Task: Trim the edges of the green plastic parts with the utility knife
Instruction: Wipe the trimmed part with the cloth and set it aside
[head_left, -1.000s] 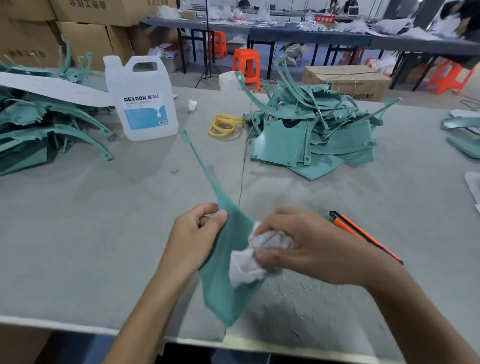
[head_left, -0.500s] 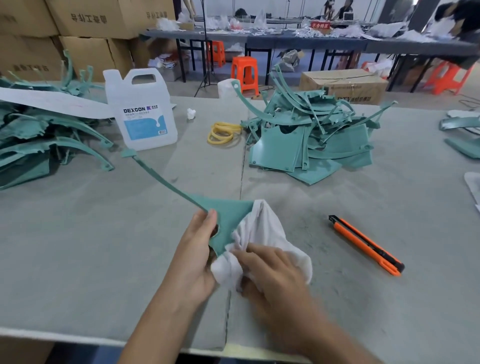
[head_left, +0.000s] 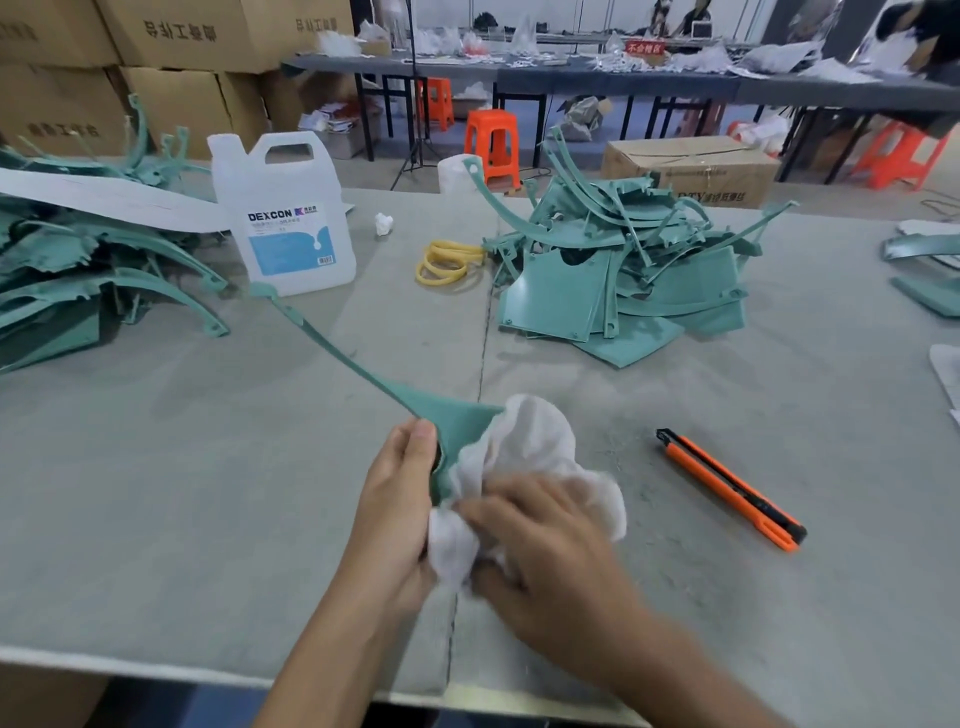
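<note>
Green part (head_left: 462, 428) swung its arm leftward; left hand (head_left: 400, 499) pinches it, right hand (head_left: 540, 551), blurred, seemingly grips white cloth (head_left: 540, 441). Utility knife (head_left: 727, 488) idle right of hands: wiping, not trimming.

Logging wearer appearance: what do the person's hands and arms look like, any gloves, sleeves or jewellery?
The left hand and right hand wear no gloves; no ring, watch or wristband shows. Both forearms are uncovered to the frame edge, no sleeve in view. The right hand is motion-blurred.
</note>
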